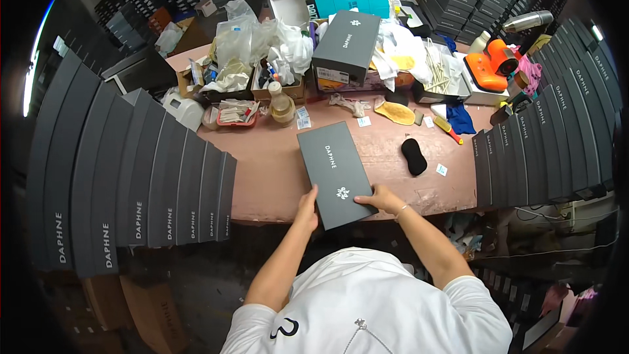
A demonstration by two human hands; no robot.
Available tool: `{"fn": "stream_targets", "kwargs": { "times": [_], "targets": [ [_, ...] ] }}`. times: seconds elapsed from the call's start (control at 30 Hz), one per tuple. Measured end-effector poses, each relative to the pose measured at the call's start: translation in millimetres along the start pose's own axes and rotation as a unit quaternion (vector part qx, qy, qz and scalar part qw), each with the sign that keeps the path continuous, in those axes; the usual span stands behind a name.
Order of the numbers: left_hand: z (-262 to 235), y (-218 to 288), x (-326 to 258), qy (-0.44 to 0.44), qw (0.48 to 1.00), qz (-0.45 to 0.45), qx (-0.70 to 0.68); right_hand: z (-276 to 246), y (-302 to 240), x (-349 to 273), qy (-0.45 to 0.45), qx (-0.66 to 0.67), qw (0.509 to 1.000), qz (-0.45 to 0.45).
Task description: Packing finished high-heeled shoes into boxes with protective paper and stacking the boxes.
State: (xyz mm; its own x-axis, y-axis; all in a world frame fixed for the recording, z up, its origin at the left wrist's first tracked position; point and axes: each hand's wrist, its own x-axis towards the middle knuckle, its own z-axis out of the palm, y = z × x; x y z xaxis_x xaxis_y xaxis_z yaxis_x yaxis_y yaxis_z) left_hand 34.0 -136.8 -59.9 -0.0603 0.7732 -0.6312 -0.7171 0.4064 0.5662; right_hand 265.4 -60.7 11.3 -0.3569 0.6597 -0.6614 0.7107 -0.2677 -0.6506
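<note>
A dark grey lidded shoe box (337,170) lies turned at a slant on the pink tabletop, its near end jutting past the front edge. Along the box's left side my left hand (308,207) is closed, gripping it near the close corner. My right hand (382,199) grips the right side, thumb lying on the lid beside a white flower mark. The fingers of both hands are partly hidden by the box. A black sponge-like pad (413,157) rests on the table to the right of the box.
Tall stacks of grey shoe boxes stand at the left (141,170) and right (544,131). Toward the back are another grey box (346,46), a glass bottle (282,105), a red basket of sticks (237,113), a yellow-and-red brush (449,131), and an orange tool (488,67).
</note>
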Motion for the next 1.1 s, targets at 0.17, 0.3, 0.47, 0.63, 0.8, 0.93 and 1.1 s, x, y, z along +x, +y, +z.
{"fn": "stream_targets", "kwargs": {
  "times": [0.17,0.3,0.47,0.63,0.8,0.93,1.1],
  "targets": [
    [-1.2,22.7,-27.4,-0.040,0.999,-0.009,0.006,-13.5,0.8,-9.4,0.004,0.311,0.950,-0.017],
    [-43.4,61.4,-47.1,-0.031,0.967,0.191,0.166,43.8,-72.1,-53.8,0.160,0.265,0.938,-0.154],
    [-131.6,130.7,-35.1,0.000,0.945,0.140,0.296,120.4,-88.7,-45.6,0.158,-0.214,0.928,-0.260],
    [-108.6,131.3,-31.3,0.095,0.653,0.393,0.640,74.7,8.0,2.7,0.300,-0.316,0.883,-0.174],
    [-9.4,81.9,-52.2,-0.191,0.741,0.303,0.568,53.7,43.2,9.1,0.394,0.328,0.857,-0.047],
    [39.4,25.2,-27.4,-0.257,0.588,0.419,0.642,29.4,44.3,-53.6,0.032,0.451,0.892,0.007],
    [39.5,-39.3,3.8,-0.377,0.657,0.295,0.582,33.4,-74.8,-6.8,0.096,0.022,0.955,-0.281]
  ]
}}
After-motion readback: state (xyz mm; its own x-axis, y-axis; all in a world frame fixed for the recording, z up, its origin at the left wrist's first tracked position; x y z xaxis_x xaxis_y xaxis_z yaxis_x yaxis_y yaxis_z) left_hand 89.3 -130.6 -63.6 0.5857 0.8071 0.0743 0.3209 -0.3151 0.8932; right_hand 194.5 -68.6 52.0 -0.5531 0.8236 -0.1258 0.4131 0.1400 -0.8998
